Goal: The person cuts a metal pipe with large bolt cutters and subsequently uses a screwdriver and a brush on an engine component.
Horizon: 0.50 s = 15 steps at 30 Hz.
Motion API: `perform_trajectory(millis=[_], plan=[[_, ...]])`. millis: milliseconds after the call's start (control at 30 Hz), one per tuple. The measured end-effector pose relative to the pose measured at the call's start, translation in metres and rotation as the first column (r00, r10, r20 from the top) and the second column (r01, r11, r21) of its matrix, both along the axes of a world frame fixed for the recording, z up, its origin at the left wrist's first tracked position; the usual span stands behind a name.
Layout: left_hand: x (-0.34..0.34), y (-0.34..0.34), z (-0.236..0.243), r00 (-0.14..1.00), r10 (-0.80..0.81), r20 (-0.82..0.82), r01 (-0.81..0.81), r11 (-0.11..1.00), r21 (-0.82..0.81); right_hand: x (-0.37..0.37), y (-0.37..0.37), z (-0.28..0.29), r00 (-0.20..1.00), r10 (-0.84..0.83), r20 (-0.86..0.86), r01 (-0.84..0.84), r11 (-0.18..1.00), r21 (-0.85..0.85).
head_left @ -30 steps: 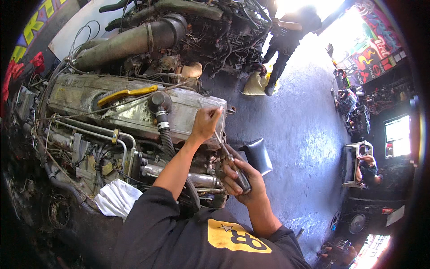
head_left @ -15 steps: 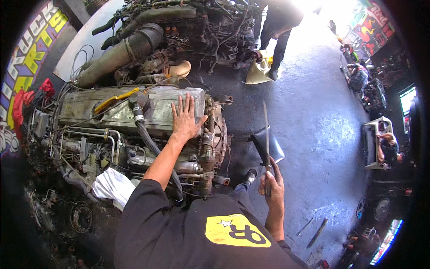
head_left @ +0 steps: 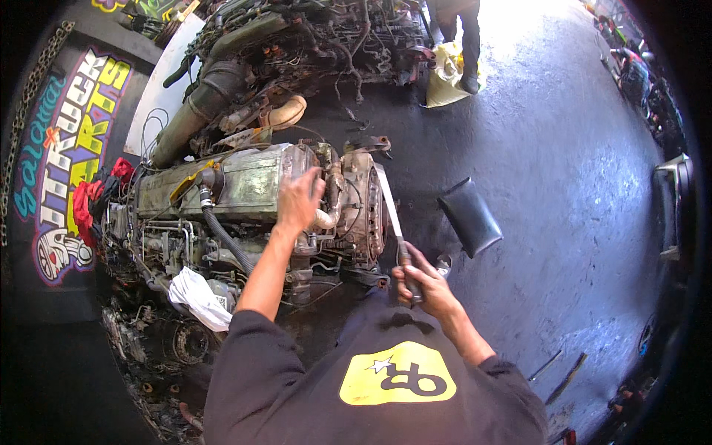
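A large engine with a long metal top cover lies to my left. My left hand is over the right end of that cover, fingers apart and slightly blurred, holding nothing; whether it touches the metal is unclear. My right hand grips the handle of a long knife-like tool with a flat, pale metal blade. The blade points away from me, its tip beside the engine's round end plate. From this view I cannot tell whether blade and plate touch.
A black cushion-like pad lies on the floor at right. A white cloth rests on the engine's near side, by a ribbed hose. Another engine stands beyond. A person stands by a yellowish sack.
My view has shifted rightward along the engine. My left hand has lifted or slid from flat on the cover to its right end. My right hand has brought the blade leftward, to the end plate.
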<state>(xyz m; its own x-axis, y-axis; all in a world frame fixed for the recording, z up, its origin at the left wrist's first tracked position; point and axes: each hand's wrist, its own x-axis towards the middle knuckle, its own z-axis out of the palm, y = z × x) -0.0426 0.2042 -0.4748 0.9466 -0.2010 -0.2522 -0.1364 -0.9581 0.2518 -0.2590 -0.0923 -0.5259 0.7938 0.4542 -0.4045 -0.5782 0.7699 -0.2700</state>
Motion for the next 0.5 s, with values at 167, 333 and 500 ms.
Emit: perform_trajectory(millis=[167,333,500], plan=[[-0.037,-0.034,-0.005,0.859,-0.492,0.141,0.507,0.856,-0.103,0.028,0.065,0.003,0.97,0.235,0.067,-0.226,0.967,-0.116],[-0.019,0.027,-0.034,0.931,-0.353,-0.094,0.34,0.931,-0.132,0.019,0.127,0.0,0.934,0.27,0.235,-0.193,0.933,-0.304],[-0.007,0.041,-0.036,0.928,-0.372,-0.018,0.361,0.91,-0.205,0.014,0.155,-0.006,0.914,0.258,0.314,-0.073,0.864,-0.498]])
